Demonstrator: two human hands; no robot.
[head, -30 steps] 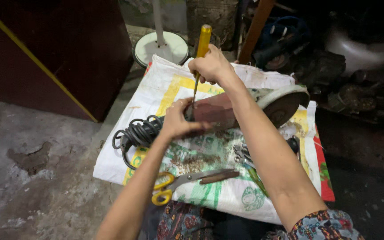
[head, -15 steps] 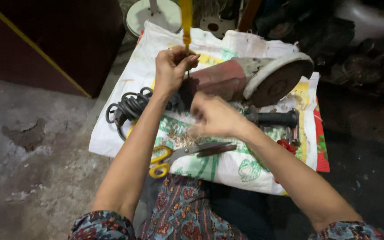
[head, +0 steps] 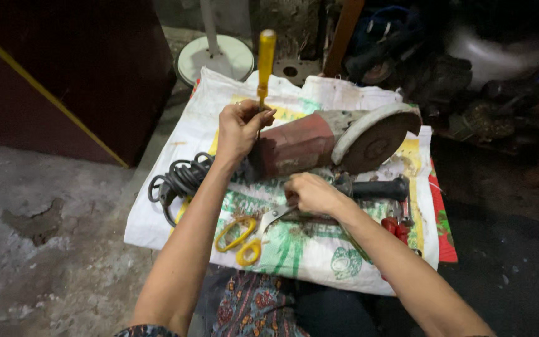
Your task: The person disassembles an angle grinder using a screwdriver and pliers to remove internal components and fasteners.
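The left hand (head: pixel 239 128) is raised, its grip clamped on the shaft of one upright yellow-handled screwdriver (head: pixel 264 59) at the rear of one red angle grinder (head: pixel 319 143); the right hand (head: pixel 312 192) curls down beside one pair of yellow-handled scissors (head: pixel 247 232), whether holding anything I cannot tell; all lie on a white printed sack (head: pixel 176 206) with green and yellow patches on the floor.
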